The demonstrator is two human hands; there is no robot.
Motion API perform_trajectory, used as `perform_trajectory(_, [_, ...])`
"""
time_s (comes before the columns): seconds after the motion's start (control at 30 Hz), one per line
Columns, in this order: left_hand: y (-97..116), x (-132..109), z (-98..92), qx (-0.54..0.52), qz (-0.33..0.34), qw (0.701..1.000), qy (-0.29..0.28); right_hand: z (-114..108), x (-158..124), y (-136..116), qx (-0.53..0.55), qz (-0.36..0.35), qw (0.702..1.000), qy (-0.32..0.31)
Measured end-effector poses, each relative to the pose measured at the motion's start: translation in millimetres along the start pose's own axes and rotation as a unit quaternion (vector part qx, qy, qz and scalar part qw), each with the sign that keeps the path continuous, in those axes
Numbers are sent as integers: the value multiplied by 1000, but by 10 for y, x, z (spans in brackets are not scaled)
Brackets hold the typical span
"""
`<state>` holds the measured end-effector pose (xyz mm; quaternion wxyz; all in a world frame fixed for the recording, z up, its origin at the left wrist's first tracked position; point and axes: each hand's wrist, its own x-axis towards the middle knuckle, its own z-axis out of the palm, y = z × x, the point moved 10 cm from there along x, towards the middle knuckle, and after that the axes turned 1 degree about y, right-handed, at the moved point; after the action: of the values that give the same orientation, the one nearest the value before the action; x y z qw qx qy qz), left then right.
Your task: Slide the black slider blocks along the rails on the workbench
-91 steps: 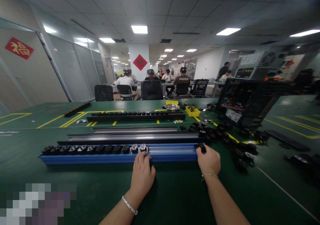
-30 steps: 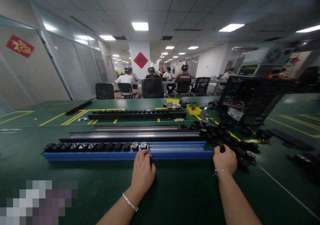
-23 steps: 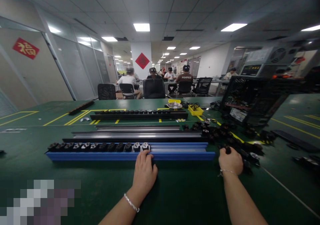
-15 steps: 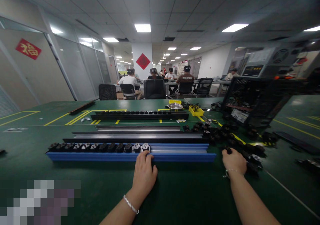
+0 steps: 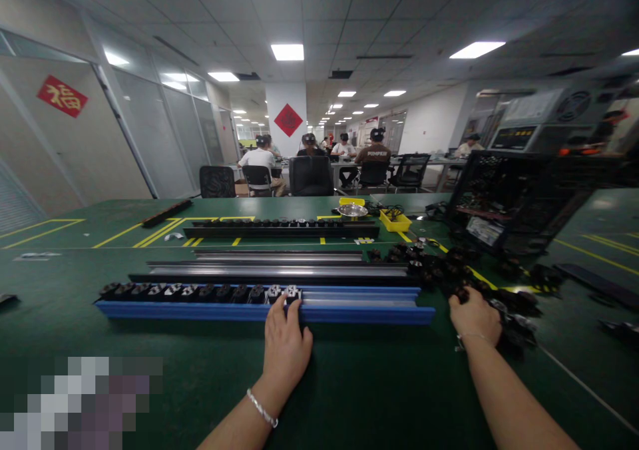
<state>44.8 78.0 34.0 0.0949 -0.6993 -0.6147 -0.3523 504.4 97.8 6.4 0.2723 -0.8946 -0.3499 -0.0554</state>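
Observation:
In front of me lies a long blue rail with a silvery channel. A row of black socket modules fills its left part, and a few have whitish faces. At the right end of that row, my left hand rests its outstretched fingers on the rail and the last white-faced module; its thumb is apart. To the right of the rail, my right hand has its fingers closed around a small black socket module, mostly hidden by them. Just beyond that hand is a loose pile of black modules.
Behind the blue rail lie black rails, and farther back a filled black rail. A metal dish and a yellow tray stand beyond. An open computer case is at the right. People sit at far desks.
My right hand has moved slightly right and a little farther into the pile's edge. My left hand's fingers have shifted a little up onto the last modules. The view has tilted slightly.

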Motion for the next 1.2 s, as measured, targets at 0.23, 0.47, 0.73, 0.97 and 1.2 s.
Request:
perform_trajectory(0.23, [-5, 2, 43, 15, -4, 1000, -14, -268, -191, -186, 67, -63, 993, 74])
perform_trajectory(0.47, [-27, 23, 73, 22, -22, 999, -34, -379, -832, -1109, 141, -283, 946, 75])
perform_trajectory(0.73, [12, 17, 81, 21, -16, 999, -34, -185, -1672, -1947, 222, -417, 880, -50])
perform_trajectory(0.97, [63, 21, 69, 13, -2, 999, -34, -79, -2176, -2473, 257, -412, 864, -133])
perform_trajectory(1.2, [15, 29, 44, -37, -18, 999, 4, 110, -2368, -2679, 198, -371, 890, -178])
